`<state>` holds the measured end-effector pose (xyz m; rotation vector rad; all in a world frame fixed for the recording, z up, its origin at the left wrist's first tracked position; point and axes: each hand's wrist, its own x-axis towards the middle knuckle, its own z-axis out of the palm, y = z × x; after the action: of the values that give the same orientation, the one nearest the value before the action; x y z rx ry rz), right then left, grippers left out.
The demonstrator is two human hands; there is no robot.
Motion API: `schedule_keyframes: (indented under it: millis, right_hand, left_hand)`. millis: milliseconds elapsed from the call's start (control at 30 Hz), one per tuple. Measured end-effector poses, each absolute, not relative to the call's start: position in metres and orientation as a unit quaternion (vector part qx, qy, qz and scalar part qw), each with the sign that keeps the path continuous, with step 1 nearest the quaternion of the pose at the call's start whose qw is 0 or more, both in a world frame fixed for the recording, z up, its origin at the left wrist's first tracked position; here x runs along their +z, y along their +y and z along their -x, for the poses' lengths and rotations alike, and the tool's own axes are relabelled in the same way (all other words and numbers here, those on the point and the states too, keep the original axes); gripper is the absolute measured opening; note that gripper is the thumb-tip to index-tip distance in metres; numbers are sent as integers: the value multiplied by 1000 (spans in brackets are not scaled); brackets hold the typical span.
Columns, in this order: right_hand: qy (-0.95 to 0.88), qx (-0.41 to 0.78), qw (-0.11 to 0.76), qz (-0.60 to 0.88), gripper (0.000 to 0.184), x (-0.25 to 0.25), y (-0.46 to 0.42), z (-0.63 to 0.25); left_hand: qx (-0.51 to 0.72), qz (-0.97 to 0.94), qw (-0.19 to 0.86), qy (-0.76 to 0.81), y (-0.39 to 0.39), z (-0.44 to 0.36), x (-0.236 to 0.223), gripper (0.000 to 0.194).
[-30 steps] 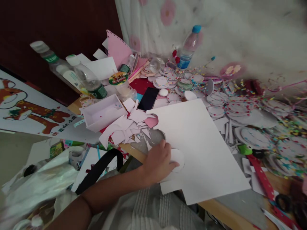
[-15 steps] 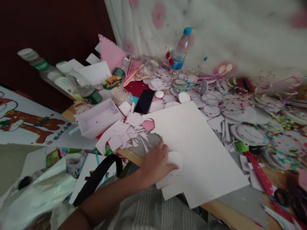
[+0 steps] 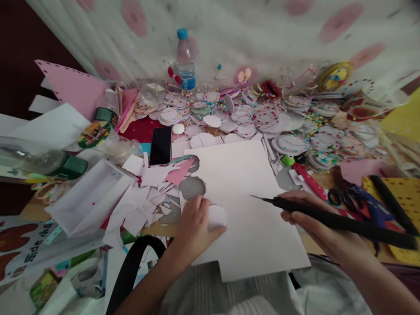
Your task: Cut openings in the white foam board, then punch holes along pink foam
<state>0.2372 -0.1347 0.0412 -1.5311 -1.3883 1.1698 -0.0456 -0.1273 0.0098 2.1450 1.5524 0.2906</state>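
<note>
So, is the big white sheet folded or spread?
Spread: the white sheet shows one broad, flat face without visible creases; the left hand rests on it.

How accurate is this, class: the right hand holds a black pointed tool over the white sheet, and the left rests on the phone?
The phone is wrong: the head view shows the left hand on the white sheet. The right hand does hold the black pointed tool over that sheet.

Clear passage over white sheet [image 3: 241, 175] between left hand [image 3: 196, 224] and right hand [image 3: 320, 238], thin tip of black-handled tool [image 3: 331, 218] intruding, decorated discs [image 3: 265, 114] piled beyond both grips, paper scraps [image 3: 154, 176] crowding left grip's outer side, red dotted strip [image 3: 307, 178] obstructing beyond right grip
</note>
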Motion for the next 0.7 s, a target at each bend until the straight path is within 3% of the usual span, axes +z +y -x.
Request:
schedule_keyframes:
  millis: [100, 167, 300, 433, 533, 700]
  right_hand:
    - [-495, 591, 352, 531, 44, 44, -129, -233]
    - [-458, 622, 370, 516, 43, 43, -126, -230]
    - [-446, 582, 407, 545, 33, 34, -123, -224]
    - [-536, 524, 366, 552, 30, 29, -128, -226]
    - [-571, 522, 341, 534, 37, 29, -135, -229]
    - [-541, 561, 397, 485, 60, 41, -144, -225]
  left_hand:
    - [119, -781, 226, 571, -130, 44, 1, 51]
    - [130, -781, 229, 567, -129, 44, -2, 54]
    - [143, -776, 244, 564, -127, 45, -4, 54]
    - [146, -772, 250, 566, -127, 46, -5, 54]
    - [156, -770, 251, 566, -127, 45, -4, 54]
    - [193, -765, 225, 572, -125, 41, -3, 54]
